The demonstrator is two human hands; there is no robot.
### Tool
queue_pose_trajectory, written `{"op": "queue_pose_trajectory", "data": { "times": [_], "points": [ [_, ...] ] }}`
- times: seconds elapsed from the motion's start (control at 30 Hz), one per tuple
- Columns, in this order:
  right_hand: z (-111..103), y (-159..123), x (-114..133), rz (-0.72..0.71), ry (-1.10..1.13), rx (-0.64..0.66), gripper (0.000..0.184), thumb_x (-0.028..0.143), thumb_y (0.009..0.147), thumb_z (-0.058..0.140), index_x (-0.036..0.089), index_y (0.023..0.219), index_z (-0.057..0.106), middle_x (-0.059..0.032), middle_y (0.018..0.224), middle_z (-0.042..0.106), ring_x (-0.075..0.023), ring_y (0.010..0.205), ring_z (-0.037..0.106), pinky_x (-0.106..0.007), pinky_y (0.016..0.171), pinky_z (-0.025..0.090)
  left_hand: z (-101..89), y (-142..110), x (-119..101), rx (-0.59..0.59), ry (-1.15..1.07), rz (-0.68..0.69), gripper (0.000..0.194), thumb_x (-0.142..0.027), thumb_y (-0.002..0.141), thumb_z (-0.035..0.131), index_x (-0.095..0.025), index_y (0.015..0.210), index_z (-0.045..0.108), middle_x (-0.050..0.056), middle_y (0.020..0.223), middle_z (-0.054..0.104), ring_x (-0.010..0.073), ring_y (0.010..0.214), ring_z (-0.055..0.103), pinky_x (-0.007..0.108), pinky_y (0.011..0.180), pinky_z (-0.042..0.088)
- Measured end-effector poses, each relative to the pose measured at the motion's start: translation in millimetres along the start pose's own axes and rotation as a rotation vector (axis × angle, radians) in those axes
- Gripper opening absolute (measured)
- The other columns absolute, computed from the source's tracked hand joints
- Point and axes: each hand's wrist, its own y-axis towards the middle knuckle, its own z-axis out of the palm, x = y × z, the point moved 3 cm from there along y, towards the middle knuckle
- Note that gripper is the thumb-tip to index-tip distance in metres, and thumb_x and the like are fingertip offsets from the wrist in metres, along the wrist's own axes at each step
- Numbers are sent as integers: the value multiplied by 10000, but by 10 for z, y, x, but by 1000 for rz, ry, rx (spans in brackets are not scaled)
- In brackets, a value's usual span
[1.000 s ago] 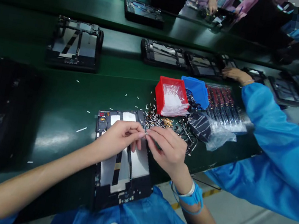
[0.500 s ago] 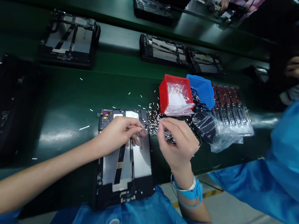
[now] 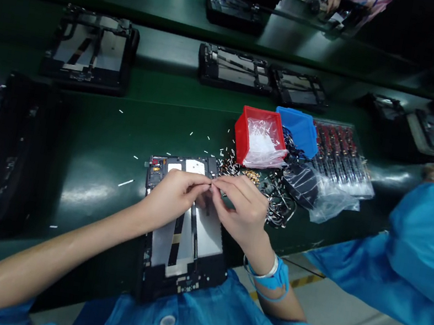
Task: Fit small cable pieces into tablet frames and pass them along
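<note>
Left hand (image 3: 173,195) and right hand (image 3: 240,208) meet in a narrow pinch over a tablet frame (image 3: 181,271) on the green bench (image 3: 86,162); anything between the fingertips (image 3: 210,182) is too small to make out. Just beyond, a red bin (image 3: 242,133) holds a clear plastic bag (image 3: 264,145) of white slivers. Blue bin (image 3: 298,131) sits just beside it, contents not visible. Farther right, red-and-black parts (image 3: 339,156) lie in clear wrap; a co-worker's blue sleeve (image 3: 430,239) is cut off by the frame edge.

The fingertips (image 3: 207,182) hide anything held between them
</note>
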Motion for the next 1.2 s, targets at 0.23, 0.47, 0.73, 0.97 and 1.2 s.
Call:
{"op": "queue_pose_trajectory", "data": {
  "times": [0.23,0.47,0.73,0.97,1.2],
  "points": [
    [-182,185,-538,135,-255,-160,150,107,838,556,211,817,662,-20,701,687,-154,643,627,-294,613,499,-39,46,56,61,-239,-289,177,-181,849,528,-113,788,680,87,748,727,147,526,672,174,391,406],
    [-82,177,-422,-98,-177,-36,276,73,842,567,209,1063,661,-69,924,715,-184,822,622,-300,642,519,-52,33,74,131,-386,-317,238,-311,794,624,-82,838,668,113,706,715,160,487,659,172,357,382],
    [-77,133,-418,-15,49,-268,175,26,802,612,181,868,658,-56,777,717,-161,736,645,-304,652,533,-519,606,-220,-177,-141,-183,264,-236,739,715,-145,985,687,94,905,722,169,685,671,192,461,431],
    [-188,68,-518,106,139,-278,216,29,812,584,207,899,669,-43,766,723,-161,700,659,-322,630,547,-1283,2010,155,-781,-254,-325,264,-107,722,684,-161,974,624,118,1062,621,249,990,592,290,684,511],
    [-191,71,-437,140,178,-253,270,25,834,565,169,1045,651,-68,813,738,-160,701,641,-311,622,549,-1407,2364,288,-781,-443,-456,237,-329,895,574,-144,1042,587,62,886,615,155,739,592,290,644,507]
  ]
}}
